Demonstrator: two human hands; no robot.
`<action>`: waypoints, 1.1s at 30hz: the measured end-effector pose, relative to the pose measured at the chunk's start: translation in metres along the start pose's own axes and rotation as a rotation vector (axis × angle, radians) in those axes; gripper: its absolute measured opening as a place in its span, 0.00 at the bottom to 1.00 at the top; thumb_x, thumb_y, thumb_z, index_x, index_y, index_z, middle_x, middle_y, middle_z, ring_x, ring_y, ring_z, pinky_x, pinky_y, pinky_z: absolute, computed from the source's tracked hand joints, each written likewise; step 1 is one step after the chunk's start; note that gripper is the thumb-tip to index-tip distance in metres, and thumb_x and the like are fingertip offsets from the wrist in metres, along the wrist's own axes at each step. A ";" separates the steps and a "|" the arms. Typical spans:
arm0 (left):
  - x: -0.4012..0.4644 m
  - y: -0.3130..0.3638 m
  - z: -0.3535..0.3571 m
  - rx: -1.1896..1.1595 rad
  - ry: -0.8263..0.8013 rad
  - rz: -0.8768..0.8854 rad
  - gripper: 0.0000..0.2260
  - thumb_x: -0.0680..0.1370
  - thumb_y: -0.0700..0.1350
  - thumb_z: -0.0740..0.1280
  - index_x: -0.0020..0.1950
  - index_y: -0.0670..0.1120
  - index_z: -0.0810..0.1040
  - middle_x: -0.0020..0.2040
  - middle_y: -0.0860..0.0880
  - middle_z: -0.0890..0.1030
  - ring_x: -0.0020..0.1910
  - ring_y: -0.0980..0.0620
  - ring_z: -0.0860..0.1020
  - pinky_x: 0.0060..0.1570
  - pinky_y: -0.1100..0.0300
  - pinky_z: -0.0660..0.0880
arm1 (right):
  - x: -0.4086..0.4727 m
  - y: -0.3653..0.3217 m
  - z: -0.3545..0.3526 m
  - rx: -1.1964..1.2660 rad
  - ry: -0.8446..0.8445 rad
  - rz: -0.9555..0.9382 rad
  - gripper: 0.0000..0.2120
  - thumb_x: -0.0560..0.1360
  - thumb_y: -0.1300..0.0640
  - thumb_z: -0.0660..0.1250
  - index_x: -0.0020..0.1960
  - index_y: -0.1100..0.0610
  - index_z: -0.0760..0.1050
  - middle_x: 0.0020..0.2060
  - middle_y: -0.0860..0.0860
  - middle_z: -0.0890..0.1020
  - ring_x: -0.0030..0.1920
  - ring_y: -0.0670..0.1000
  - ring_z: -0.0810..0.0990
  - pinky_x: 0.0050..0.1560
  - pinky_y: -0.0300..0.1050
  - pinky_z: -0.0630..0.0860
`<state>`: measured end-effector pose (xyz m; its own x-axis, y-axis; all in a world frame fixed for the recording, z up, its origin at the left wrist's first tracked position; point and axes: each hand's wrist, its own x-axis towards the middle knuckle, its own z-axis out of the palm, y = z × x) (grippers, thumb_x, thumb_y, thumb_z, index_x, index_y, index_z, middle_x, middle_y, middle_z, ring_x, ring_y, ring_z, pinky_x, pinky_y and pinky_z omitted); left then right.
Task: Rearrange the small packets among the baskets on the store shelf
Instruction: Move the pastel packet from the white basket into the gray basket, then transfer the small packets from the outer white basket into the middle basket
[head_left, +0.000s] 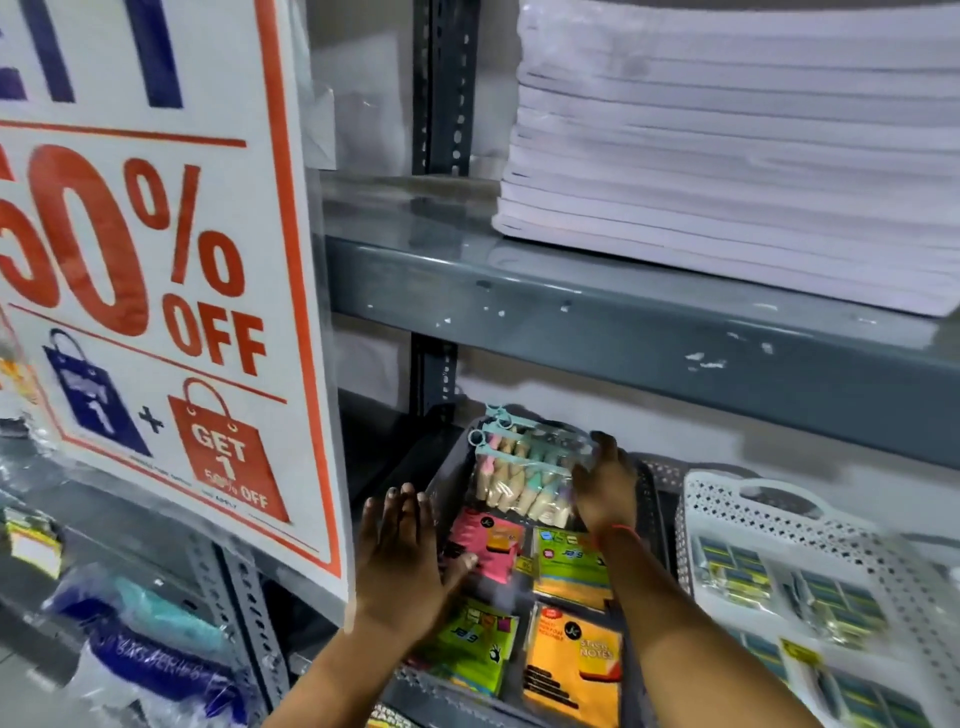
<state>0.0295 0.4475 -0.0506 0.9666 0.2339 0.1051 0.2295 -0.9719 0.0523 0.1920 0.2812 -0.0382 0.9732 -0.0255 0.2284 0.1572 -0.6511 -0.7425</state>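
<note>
Sale sign (156, 291) left of grey basket (655, 512), white basket (727, 519) right

Two baskets are shown: one dark basket (655, 499) and one white basket (727, 512). Four packets of sticky notes are counted in the dark one: pink (485, 543), green (571, 561), a second green (470, 644), and orange (571, 670). Two hands are seen, left (402, 561) and right (605, 486).
</note>
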 end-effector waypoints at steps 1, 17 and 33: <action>0.000 0.003 -0.002 -0.009 0.006 0.005 0.53 0.57 0.69 0.20 0.75 0.40 0.40 0.78 0.40 0.44 0.76 0.43 0.40 0.69 0.50 0.29 | -0.002 0.002 -0.010 -0.002 0.028 -0.010 0.22 0.74 0.64 0.61 0.68 0.58 0.67 0.64 0.63 0.73 0.64 0.63 0.72 0.63 0.54 0.72; -0.037 0.250 -0.014 -0.237 -0.022 0.615 0.36 0.77 0.64 0.45 0.75 0.40 0.44 0.78 0.42 0.45 0.77 0.46 0.41 0.72 0.50 0.33 | -0.076 0.105 -0.218 -0.125 0.468 0.114 0.20 0.76 0.60 0.63 0.67 0.59 0.70 0.62 0.59 0.75 0.64 0.59 0.71 0.63 0.45 0.65; -0.109 0.403 0.020 -0.063 -0.193 0.951 0.33 0.78 0.63 0.44 0.76 0.45 0.44 0.78 0.46 0.41 0.76 0.47 0.38 0.72 0.48 0.33 | -0.152 0.244 -0.342 -0.595 -0.116 0.793 0.23 0.75 0.56 0.57 0.69 0.57 0.65 0.70 0.56 0.69 0.70 0.60 0.65 0.70 0.56 0.67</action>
<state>0.0185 0.0296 -0.0609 0.7485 -0.6623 -0.0334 -0.6582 -0.7481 0.0837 0.0249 -0.1329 -0.0389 0.7761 -0.5635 -0.2832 -0.6235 -0.7530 -0.2105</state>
